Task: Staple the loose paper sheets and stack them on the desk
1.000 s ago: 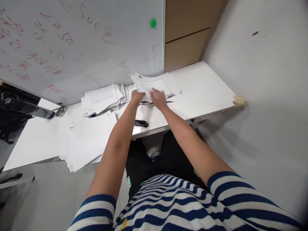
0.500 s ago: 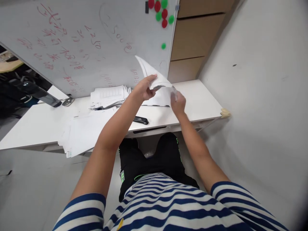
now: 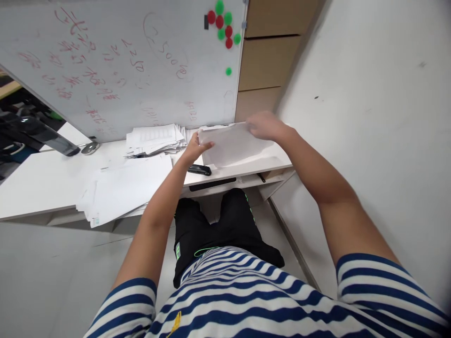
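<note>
A sheet of paper (image 3: 234, 145), smeared by motion, is stretched between my hands just over the white desk. My left hand (image 3: 198, 148) pinches its left edge, thumb on top. At the far right corner, my right hand (image 3: 265, 126) is closed on the same sheet; it is blurred and its fingertips are partly hidden. A black stapler (image 3: 200, 170) lies at the desk's front edge, just below my left hand. To the left of that hand are a thick stack of printed papers (image 3: 155, 139) and a spread of blank-looking sheets (image 3: 130, 185).
A whiteboard (image 3: 141, 89) with red writing and red and green magnets (image 3: 228, 31) rises behind the desk (image 3: 45, 180). A computer mouse (image 3: 90, 148) and a dark bottle (image 3: 51, 136) are at the left. Cardboard boxes (image 3: 269, 63) and a wall (image 3: 380, 117) bound the right side.
The paper, raised and curled before, is now lower and spread out. My right hand has moved up and outward to its far corner; my left hand has shifted left and down.
</note>
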Demonstrator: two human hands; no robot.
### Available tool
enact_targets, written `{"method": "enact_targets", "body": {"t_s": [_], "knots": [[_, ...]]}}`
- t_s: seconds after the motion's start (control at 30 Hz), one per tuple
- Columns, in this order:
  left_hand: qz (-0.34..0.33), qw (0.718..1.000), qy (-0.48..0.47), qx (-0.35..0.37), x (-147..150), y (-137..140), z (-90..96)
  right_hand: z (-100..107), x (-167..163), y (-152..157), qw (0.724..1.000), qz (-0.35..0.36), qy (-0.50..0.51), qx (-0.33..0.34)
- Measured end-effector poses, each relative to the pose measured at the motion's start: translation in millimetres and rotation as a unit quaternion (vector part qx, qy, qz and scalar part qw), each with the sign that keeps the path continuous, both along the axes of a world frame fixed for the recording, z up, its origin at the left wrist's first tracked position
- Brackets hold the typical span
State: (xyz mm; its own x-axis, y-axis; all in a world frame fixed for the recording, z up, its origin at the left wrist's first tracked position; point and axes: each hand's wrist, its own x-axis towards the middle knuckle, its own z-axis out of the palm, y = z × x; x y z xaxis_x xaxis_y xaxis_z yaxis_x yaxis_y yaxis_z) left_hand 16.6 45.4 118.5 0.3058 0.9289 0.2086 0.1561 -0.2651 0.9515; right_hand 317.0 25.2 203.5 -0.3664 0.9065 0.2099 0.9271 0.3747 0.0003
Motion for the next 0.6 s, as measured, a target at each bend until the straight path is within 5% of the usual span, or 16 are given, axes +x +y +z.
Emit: {"method": "enact_targets", "body": {"t_s": [0.13, 0.23, 0.33, 0.47, 0.53, 0.6], "knots": [[0.029, 0.997, -0.020, -0.062, 24.2, -0.6, -16.9, -6.3, 9.3, 2.3, 0.999, -0.011, 0.038, -0.014], [0.068, 0.994, -0.057, -0.057, 41.4, 6.0, -25.2, -25.4, 33.5, -9.6, 0.984, -0.066, 0.157, 0.054], [0.080, 0.990, -0.107, -0.052, 54.0, 11.2, -30.2, -66.2, 59.8, -28.8, 0.914, -0.148, 0.354, 0.131], [0.091, 0.981, -0.146, -0.088, 65.3, 15.5, -32.0, -128.1, 73.5, -41.5, 0.770, -0.154, 0.614, 0.085], [0.090, 0.981, -0.148, -0.091, 69.0, 17.1, -32.6, -148.0, 71.9, -41.3, 0.741, -0.145, 0.653, 0.058], [0.090, 0.983, -0.137, -0.085, 70.8, 17.8, -34.8, -159.5, 68.7, -40.7, 0.743, -0.146, 0.650, 0.055]]}}
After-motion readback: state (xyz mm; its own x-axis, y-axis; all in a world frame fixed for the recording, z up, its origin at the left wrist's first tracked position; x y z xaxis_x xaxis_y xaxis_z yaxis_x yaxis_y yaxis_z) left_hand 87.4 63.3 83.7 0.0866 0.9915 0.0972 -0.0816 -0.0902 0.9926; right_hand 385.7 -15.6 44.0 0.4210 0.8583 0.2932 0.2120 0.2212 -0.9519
